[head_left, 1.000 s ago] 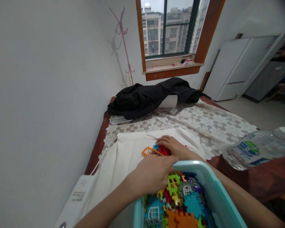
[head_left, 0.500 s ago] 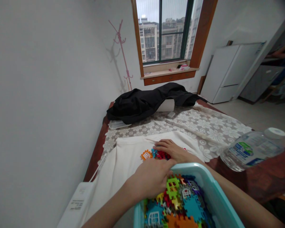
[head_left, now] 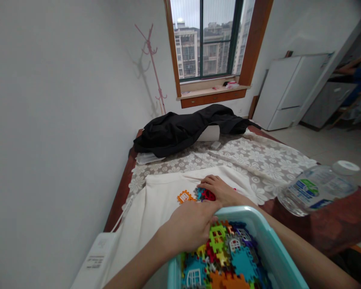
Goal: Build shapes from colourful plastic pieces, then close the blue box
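A light blue plastic tub [head_left: 263,237] sits close in front of me, filled with coloured interlocking building pieces [head_left: 228,257]. My left hand [head_left: 189,226] lies curled over the tub's far rim, its fingers closed down among the pieces. My right hand [head_left: 221,190] reaches past the tub onto a white cloth [head_left: 162,200], fingers bent over a small cluster of red and blue pieces [head_left: 206,194]. An orange piece [head_left: 184,197] lies loose on the cloth just left of that cluster.
A clear water bottle [head_left: 317,186] lies on its side at the right on the brown table edge. A lace tablecloth [head_left: 252,154] covers the table, with a black jacket [head_left: 183,128] and a white box at the far end. A white power strip [head_left: 93,257] lies at the near left.
My hands have barely moved. My right hand has drawn slightly closer over the red and blue pieces, and the view has tilted up a little.
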Available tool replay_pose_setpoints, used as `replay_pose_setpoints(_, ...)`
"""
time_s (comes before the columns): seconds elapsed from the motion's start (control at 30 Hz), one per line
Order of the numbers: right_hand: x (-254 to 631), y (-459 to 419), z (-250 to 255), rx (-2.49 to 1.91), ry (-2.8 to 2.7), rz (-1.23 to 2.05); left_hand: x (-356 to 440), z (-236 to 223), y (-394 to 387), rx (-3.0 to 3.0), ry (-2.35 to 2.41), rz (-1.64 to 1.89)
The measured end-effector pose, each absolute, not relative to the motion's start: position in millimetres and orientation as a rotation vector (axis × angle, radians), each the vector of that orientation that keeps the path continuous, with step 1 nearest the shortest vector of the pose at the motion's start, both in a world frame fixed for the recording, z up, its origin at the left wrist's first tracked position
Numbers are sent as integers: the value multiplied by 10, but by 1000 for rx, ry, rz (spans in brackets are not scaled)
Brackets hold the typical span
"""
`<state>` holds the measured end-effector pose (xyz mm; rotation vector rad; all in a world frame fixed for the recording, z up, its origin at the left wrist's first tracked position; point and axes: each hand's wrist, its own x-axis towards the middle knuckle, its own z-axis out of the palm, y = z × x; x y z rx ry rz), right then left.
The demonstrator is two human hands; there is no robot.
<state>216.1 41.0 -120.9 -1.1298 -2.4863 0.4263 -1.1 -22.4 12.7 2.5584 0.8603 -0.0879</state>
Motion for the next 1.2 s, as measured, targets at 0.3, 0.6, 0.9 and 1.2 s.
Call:
replay_pose_setpoints(0.3,2184,417,-1186,-1093,-2527,455,-9,128,-221,2583,885,-133)
replay_pose_setpoints(0.6,2180,408,-1168,-1146,-2502,462,0,138,-216,2559,870,-89)
replay_pose_setpoints(0.9,2159,369,-1120,-1183,-2531,429,-20,93,-203,2582,878,-126)
replay_pose_setpoints(1.2,2177,414,-1171,-1144,-2589,414,-4,125,-214,2586,871,-102)
